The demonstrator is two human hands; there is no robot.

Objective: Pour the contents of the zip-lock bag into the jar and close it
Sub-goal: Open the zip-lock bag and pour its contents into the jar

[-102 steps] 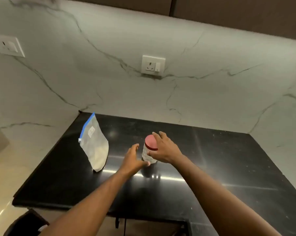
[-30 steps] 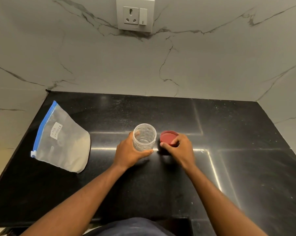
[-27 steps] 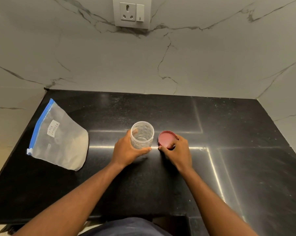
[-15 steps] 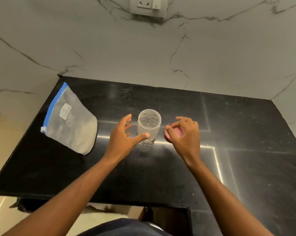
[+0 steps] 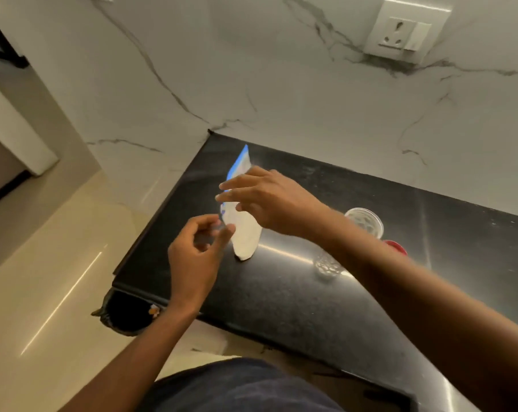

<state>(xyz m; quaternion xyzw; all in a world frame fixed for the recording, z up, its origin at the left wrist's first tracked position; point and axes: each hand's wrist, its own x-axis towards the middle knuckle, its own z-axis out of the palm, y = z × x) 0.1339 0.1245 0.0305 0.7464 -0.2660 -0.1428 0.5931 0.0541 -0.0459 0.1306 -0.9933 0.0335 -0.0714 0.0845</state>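
Your 2 hands meet at the bag (image 5: 245,233), standing mid-frame on the counter (image 5: 281,292). Your right hand (image 5: 269,200) spreads loosely over its top; your left hand (image 5: 196,248) pinches near its lower-left edge, grip unclear. The open jar (image 5: 363,220) stands to the right.

The light is warm and a bit dim. Bright streaks shine on the black counter (image 5: 281,292). Both hands look blurry, and the edges bend.

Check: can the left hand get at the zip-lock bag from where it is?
Probably yes. The left hand is open right beside the zip-lock bag, fingertips near its edge with nothing between them. The right hand is at the bag's upper part, not blocking that side.
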